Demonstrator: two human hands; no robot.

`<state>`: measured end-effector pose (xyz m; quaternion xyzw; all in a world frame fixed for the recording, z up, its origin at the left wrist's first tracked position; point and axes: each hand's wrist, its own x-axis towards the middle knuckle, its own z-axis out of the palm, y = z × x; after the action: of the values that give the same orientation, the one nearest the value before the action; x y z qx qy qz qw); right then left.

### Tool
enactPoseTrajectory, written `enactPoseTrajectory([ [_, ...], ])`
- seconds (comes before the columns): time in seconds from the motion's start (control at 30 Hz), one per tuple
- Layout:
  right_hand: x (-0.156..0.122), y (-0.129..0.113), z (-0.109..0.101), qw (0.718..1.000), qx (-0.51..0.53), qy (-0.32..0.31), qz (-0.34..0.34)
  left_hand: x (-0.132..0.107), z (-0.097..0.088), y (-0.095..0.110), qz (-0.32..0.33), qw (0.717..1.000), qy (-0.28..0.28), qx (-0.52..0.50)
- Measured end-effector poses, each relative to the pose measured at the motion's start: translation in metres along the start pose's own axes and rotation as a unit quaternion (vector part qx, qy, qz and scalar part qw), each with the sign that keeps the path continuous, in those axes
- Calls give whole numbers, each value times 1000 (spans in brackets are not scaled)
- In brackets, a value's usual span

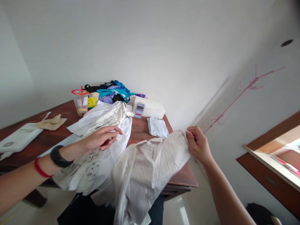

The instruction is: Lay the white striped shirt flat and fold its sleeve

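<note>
Pale striped cotton, thin and limp, makes up the shirt (145,175) that droops over the near edge of a dark wooden worktop (140,129). The right hand (198,143) is closed on one edge of the shirt, fingers pinched together on the cloth, and lifts that edge above the worktop's near right corner. The rest of the shirt sags downward in soft folds, which suggests a light, floppy garment that will not keep any shape unless held at two points. A firm hold would likely be at a seam, collar or shoulder, where the cloth is doubled; exactly which part is pinched cannot be told.

The left hand (102,137), with a black watch (58,156) and a red band (40,168) on the wrist, rests with loosely curled fingers on a white printed garment (93,162) spread toward the near left part of the worktop. It appears to press on this cloth rather than grip it.

At the far edge lie a heap of blue and purple clothes (114,92), a plastic cup (81,103) with a red lid, and a white box (150,108). A small folded cloth (158,127) lies near the right edge.
</note>
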<state>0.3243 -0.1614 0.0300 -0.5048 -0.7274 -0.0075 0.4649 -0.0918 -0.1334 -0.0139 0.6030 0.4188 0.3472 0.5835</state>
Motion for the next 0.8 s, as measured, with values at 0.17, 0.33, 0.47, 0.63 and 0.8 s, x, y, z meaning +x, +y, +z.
enactPoseTrajectory([
  [0.17, -6, -6, 17, 997, 20, -50, 48, -20, 26, -26, -58, 985, -100, 131],
  [0.33, 0, -11, 27, 983, 128, -68, 112, -24, 62, -59, 8, 948, -75, 309],
  [0.47, 5, -14, 23, 946, 266, -69, 171, -10, 80, -82, 29, 932, -22, 361],
  [0.63, 10, -9, 14, 916, 360, -13, 177, 4, 86, -86, 80, 958, -54, 271],
  [0.8, 16, -11, 1, 916, 361, 56, 167, 2, 75, -64, 45, 999, 12, -3],
])
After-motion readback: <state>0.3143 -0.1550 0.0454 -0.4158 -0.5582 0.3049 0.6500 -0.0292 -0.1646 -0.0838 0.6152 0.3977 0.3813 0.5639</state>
